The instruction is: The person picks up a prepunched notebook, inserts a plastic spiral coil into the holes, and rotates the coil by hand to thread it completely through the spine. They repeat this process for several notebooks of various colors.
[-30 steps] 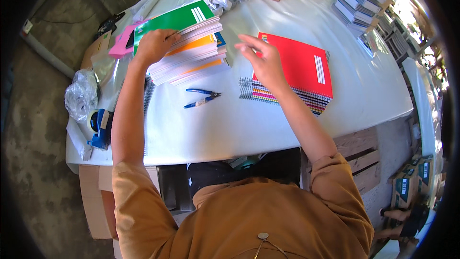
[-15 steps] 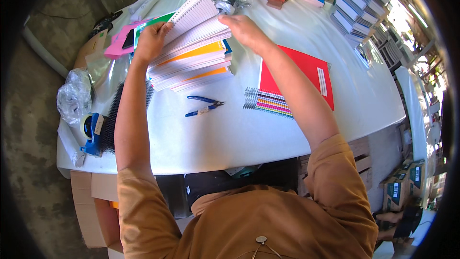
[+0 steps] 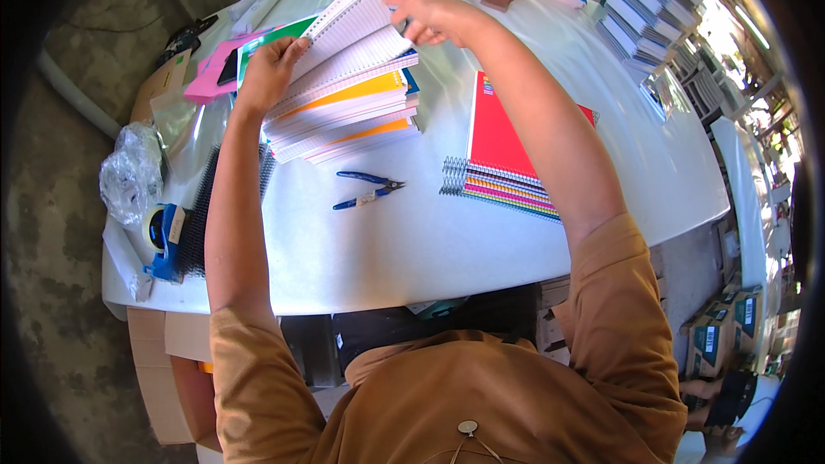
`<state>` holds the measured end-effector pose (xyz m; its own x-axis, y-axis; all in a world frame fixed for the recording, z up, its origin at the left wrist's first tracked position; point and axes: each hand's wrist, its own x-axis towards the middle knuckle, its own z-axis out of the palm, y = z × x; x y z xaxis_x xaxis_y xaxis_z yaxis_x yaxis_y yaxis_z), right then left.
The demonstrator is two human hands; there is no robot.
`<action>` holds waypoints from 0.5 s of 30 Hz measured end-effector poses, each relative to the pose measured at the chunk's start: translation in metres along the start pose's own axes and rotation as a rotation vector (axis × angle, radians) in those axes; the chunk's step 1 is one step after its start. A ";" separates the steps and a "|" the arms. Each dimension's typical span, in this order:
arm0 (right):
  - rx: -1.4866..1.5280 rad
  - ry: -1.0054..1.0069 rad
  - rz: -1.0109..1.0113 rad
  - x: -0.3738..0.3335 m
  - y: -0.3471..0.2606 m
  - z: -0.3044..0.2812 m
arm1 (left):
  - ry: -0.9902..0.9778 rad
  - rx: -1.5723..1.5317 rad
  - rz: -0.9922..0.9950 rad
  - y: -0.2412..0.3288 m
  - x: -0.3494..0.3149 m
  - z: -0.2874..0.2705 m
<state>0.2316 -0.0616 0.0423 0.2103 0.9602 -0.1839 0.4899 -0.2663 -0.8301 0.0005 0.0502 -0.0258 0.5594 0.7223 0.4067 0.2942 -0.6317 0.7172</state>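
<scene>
My left hand (image 3: 268, 70) grips the left edge of a block of lined notebook pages (image 3: 348, 39), tilted up off a stack of unbound notebooks with orange covers (image 3: 352, 116). My right hand (image 3: 430, 15) pinches the far right corner of that same lifted block. A green cover (image 3: 275, 34) shows behind the stack. To the right lies a pile of spiral-bound notebooks with a red cover on top (image 3: 507, 146). Blue-handled pliers (image 3: 368, 189) lie on the white table (image 3: 412, 249) in front of the stack.
Black binding coils (image 3: 199, 219), a blue tape dispenser (image 3: 163, 236) and a clear plastic bag (image 3: 131, 176) sit at the left edge. A pink sheet (image 3: 215, 77) lies far left. Stacks of notebooks (image 3: 640, 21) stand far right; cardboard boxes (image 3: 713, 344) are below.
My right hand left the red notebook pile and reached across to the left stack. Both hands have lifted a block of lined pages up off the stack, tilting it.
</scene>
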 end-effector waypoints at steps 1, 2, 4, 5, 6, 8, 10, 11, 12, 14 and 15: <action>0.212 0.028 0.008 0.003 0.005 -0.003 | 0.009 0.010 0.002 0.002 -0.001 0.001; 0.213 0.027 0.007 0.004 0.006 -0.002 | 0.024 0.024 0.000 0.002 -0.003 0.000; 0.835 -0.091 -0.091 0.005 0.009 0.000 | 0.002 0.023 -0.025 0.003 -0.006 -0.003; 0.943 -0.099 -0.092 0.011 0.013 0.008 | -0.020 0.023 -0.049 0.003 -0.007 -0.005; 0.947 -0.101 -0.094 0.014 0.019 0.019 | -0.020 0.028 -0.049 0.004 -0.008 -0.006; 0.809 0.192 -0.312 0.020 0.034 0.045 | -0.023 0.053 -0.114 0.007 -0.013 -0.005; 0.262 0.522 -0.411 0.032 0.057 0.055 | -0.025 0.142 -0.065 0.024 -0.019 0.010; 0.139 0.670 -0.440 0.035 0.056 0.066 | -0.003 0.246 -0.029 0.031 -0.025 0.008; 0.014 0.826 -0.463 0.039 0.058 0.074 | -0.008 0.260 -0.015 0.033 -0.027 0.006; -0.010 0.781 -0.589 0.050 0.055 0.061 | -0.011 0.200 0.084 0.031 -0.032 0.005; -0.136 0.817 -0.728 0.050 0.050 0.051 | -0.041 0.191 0.127 0.032 -0.032 -0.001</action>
<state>0.2238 -0.0226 -0.0356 0.3047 0.5593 0.7709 0.8023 0.2855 -0.5242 -0.0092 0.0070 -0.0155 0.6315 0.6236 0.4608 0.3584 -0.7618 0.5397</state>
